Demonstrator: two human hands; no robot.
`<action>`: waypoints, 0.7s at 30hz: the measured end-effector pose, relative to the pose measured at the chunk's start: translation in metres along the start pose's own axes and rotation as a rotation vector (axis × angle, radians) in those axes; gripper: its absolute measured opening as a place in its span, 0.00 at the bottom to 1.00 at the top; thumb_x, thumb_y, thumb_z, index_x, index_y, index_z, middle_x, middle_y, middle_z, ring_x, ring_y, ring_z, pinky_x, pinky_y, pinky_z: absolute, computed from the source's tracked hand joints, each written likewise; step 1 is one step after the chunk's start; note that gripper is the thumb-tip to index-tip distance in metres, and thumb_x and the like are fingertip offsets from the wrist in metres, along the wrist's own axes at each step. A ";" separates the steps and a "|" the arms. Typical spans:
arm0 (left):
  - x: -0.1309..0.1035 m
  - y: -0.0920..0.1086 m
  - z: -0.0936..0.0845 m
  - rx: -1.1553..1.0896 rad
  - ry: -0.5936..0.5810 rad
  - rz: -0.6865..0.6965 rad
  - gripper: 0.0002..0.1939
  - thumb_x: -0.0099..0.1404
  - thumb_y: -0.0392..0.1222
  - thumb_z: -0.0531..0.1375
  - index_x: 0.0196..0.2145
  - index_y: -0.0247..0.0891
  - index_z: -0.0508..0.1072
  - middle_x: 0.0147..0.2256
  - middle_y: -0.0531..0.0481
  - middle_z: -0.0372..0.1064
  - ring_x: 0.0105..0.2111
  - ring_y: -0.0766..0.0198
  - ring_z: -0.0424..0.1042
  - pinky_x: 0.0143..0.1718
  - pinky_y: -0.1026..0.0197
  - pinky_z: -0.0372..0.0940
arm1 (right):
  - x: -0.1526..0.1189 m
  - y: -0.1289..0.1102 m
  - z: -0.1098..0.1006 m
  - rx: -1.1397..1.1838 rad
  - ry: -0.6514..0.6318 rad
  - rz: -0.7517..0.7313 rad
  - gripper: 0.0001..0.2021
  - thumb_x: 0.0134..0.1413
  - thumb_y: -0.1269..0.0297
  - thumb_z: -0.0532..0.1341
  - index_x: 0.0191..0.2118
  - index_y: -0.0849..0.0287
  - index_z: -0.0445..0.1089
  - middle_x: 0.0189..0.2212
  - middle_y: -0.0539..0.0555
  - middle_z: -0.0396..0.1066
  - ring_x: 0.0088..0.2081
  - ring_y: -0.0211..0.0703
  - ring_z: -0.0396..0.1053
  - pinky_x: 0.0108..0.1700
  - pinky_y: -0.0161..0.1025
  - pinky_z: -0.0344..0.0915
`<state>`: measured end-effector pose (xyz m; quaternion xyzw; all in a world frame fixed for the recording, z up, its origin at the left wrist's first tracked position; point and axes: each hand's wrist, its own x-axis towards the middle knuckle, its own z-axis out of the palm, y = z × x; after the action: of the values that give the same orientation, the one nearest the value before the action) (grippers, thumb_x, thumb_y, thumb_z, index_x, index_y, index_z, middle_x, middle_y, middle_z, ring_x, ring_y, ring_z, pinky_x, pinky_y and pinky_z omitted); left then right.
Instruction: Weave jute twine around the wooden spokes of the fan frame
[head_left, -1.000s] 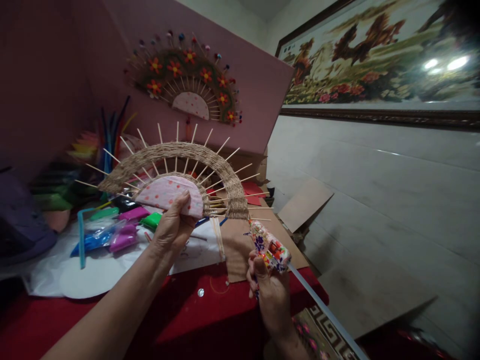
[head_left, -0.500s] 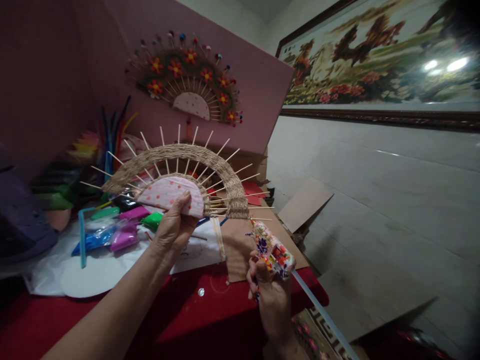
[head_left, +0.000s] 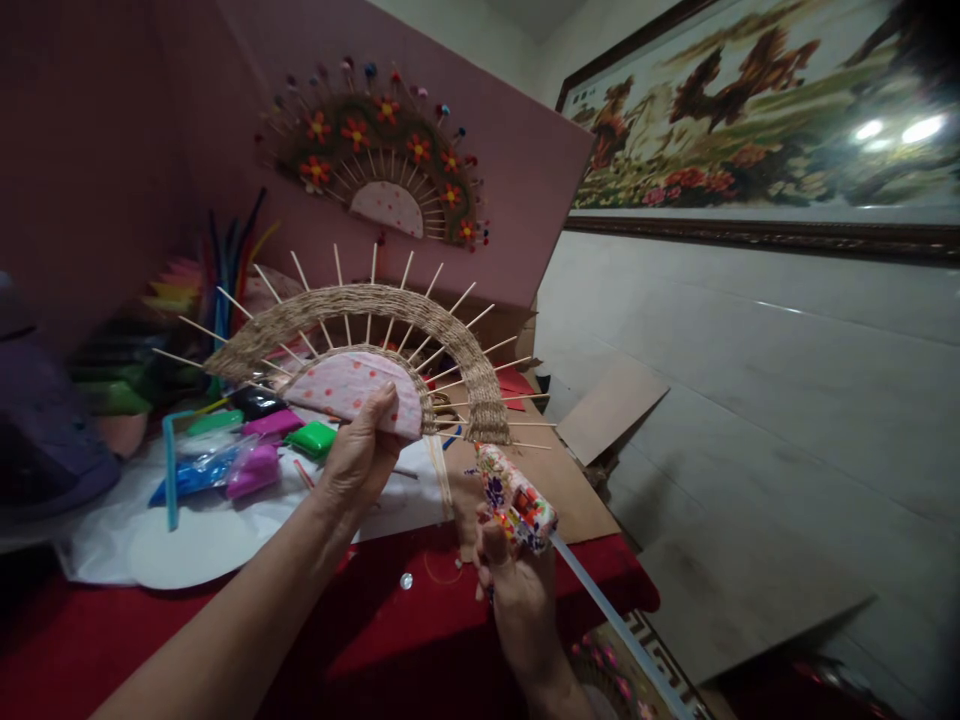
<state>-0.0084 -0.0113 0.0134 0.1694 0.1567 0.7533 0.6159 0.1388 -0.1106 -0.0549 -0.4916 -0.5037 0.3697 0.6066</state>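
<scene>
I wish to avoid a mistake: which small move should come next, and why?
Probably the right hand could guide the glue gun slightly along the lower right end of the woven band, since the gun's tip sits close to that end and the left hand holds up the fan.

Two hands (head_left: 360,465), two fans (head_left: 337,388), one glue gun (head_left: 514,490) and one rod (head_left: 619,627) show. One fan bears eight flowers (head_left: 355,134). There are two magenta packets (head_left: 255,472), one blue tube (head_left: 171,480), one disc (head_left: 187,552) and one picture (head_left: 750,140).
</scene>
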 end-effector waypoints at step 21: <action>-0.002 -0.002 0.000 -0.010 -0.004 -0.010 0.08 0.52 0.27 0.63 0.32 0.33 0.71 0.28 0.53 0.73 0.25 0.71 0.72 0.30 0.68 0.69 | 0.003 0.001 0.002 0.015 -0.001 0.102 0.21 0.48 0.45 0.60 0.28 0.61 0.64 0.16 0.45 0.55 0.16 0.30 0.52 0.16 0.29 0.53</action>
<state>-0.0062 -0.0133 0.0119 0.1669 0.1527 0.7506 0.6208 0.1376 -0.1069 -0.0555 -0.5118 -0.4756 0.4043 0.5903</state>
